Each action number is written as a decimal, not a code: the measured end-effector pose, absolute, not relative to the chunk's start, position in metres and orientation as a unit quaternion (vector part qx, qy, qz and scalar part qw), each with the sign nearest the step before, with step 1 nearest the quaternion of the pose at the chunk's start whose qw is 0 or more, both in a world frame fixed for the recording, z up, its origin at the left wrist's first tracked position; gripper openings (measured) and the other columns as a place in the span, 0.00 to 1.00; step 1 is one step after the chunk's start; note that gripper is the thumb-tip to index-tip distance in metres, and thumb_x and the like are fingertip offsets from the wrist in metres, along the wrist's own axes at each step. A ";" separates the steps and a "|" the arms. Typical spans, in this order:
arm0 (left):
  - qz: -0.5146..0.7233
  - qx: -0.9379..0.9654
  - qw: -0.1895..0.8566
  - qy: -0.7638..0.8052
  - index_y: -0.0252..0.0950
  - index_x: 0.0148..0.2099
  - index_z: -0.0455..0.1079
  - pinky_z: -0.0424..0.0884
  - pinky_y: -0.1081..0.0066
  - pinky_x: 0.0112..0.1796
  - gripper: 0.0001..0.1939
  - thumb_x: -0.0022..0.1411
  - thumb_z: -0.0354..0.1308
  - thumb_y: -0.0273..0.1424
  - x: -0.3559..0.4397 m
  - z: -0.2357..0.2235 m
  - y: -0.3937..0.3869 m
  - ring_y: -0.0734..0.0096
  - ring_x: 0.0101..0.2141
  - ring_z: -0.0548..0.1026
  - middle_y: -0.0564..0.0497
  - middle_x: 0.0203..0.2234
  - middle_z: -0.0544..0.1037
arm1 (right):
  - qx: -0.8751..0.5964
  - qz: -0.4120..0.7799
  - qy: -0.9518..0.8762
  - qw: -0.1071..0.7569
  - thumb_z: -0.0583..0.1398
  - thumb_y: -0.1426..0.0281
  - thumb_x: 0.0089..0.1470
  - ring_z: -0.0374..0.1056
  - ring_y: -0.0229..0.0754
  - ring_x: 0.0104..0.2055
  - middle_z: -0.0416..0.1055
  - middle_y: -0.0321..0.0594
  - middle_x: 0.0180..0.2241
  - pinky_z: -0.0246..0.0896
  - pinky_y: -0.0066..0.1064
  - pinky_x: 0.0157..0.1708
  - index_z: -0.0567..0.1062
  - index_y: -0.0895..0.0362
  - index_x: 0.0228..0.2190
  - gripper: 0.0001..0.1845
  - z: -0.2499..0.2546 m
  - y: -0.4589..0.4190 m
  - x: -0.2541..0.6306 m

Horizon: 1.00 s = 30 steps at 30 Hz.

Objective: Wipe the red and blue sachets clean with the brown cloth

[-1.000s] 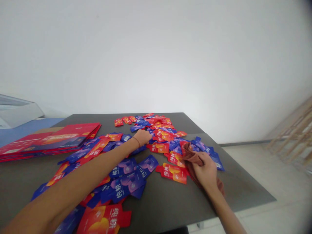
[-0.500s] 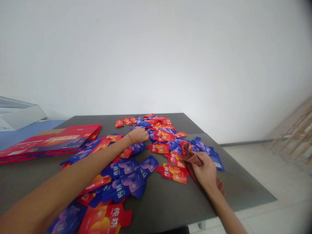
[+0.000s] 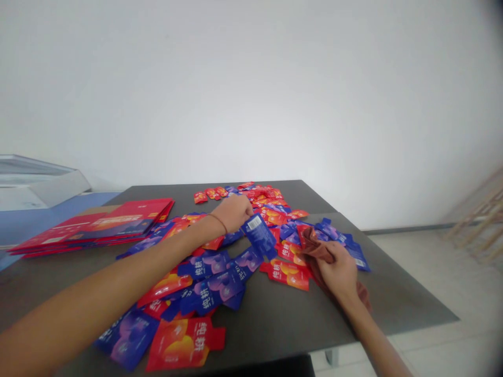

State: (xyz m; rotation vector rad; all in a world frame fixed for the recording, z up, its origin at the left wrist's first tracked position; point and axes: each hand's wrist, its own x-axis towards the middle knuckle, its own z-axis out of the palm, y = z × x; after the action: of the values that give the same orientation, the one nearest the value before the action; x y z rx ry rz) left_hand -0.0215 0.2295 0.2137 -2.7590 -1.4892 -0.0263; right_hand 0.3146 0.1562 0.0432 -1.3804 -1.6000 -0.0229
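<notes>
In the head view, my left hand (image 3: 232, 210) is closed, pinching a blue pouch (image 3: 259, 235) by its upper end. The pouch's back, with a white barcode, faces me, and it hangs over the piles. My right hand (image 3: 338, 267) grips a crumpled brown cloth (image 3: 318, 250), whose tail trails below the wrist. A red pouch lies against the cloth's far end; whether the fingers also hold it I cannot tell. Beside the cloth lies a red pouch with orange fruit (image 3: 288, 273). Blue and red pouches (image 3: 220, 288) overlap in a pile beyond my left forearm.
A stack of flattened red printed cartons (image 3: 98, 222) lies on the left of the dark table (image 3: 271, 324). More pouches spread toward the far edge, before a white wall. A white open box (image 3: 47, 188) stands at far left. Wooden slats (image 3: 481, 225) are at right.
My left hand has drawn back toward me, lifting a blue pouch off the pile. My right hand keeps its grip on the cloth. The whole view has shifted slightly.
</notes>
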 end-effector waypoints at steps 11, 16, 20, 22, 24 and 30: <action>0.164 -0.864 -0.355 -0.318 0.36 0.59 0.73 0.82 0.58 0.45 0.19 0.73 0.64 0.41 0.025 0.137 0.226 0.62 0.46 0.80 0.44 0.52 0.79 | -0.571 -0.013 -0.657 0.491 0.60 0.66 0.56 0.75 0.53 0.43 0.82 0.46 0.41 0.68 0.42 0.45 0.85 0.56 0.41 0.15 0.050 0.154 0.314; 0.206 -0.863 -0.353 -0.296 0.34 0.57 0.74 0.82 0.60 0.44 0.17 0.74 0.64 0.41 0.048 0.127 0.233 0.63 0.44 0.80 0.46 0.49 0.79 | -0.569 -0.009 -0.659 0.491 0.61 0.67 0.56 0.76 0.52 0.43 0.82 0.46 0.40 0.68 0.42 0.45 0.85 0.56 0.40 0.14 0.053 0.152 0.314; 0.209 -0.884 -0.303 -0.286 0.35 0.57 0.74 0.82 0.60 0.44 0.17 0.73 0.65 0.40 0.062 0.140 0.234 0.63 0.44 0.80 0.46 0.49 0.79 | -0.567 -0.009 -0.662 0.490 0.61 0.68 0.56 0.77 0.52 0.44 0.83 0.46 0.41 0.70 0.42 0.46 0.85 0.55 0.40 0.14 0.055 0.150 0.314; 0.182 -0.905 -0.254 -0.290 0.35 0.56 0.74 0.82 0.61 0.43 0.16 0.73 0.65 0.40 0.064 0.151 0.229 0.64 0.43 0.81 0.46 0.48 0.80 | -0.569 -0.012 -0.659 0.492 0.61 0.68 0.56 0.77 0.52 0.44 0.83 0.46 0.41 0.70 0.42 0.46 0.85 0.56 0.41 0.15 0.056 0.150 0.314; 0.126 -0.927 -0.182 -0.304 0.34 0.53 0.75 0.82 0.62 0.42 0.14 0.74 0.64 0.39 0.063 0.160 0.210 0.66 0.41 0.80 0.48 0.46 0.80 | -0.572 -0.015 -0.656 0.493 0.61 0.68 0.56 0.77 0.52 0.43 0.83 0.46 0.40 0.70 0.42 0.45 0.86 0.56 0.41 0.15 0.058 0.149 0.313; -0.049 -0.960 0.047 -0.272 0.31 0.43 0.77 0.72 0.65 0.26 0.05 0.71 0.60 0.26 0.063 0.132 0.055 0.62 0.28 0.77 0.47 0.28 0.78 | -0.572 -0.025 -0.659 0.487 0.62 0.70 0.54 0.77 0.52 0.43 0.83 0.44 0.40 0.71 0.42 0.46 0.86 0.55 0.43 0.16 0.061 0.146 0.313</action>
State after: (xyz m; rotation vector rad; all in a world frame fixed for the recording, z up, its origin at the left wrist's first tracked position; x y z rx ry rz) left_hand 0.0628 0.0546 0.1319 -2.9292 -0.8295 -0.1501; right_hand 0.3129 0.1457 0.0610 -1.3917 -1.6025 -0.0600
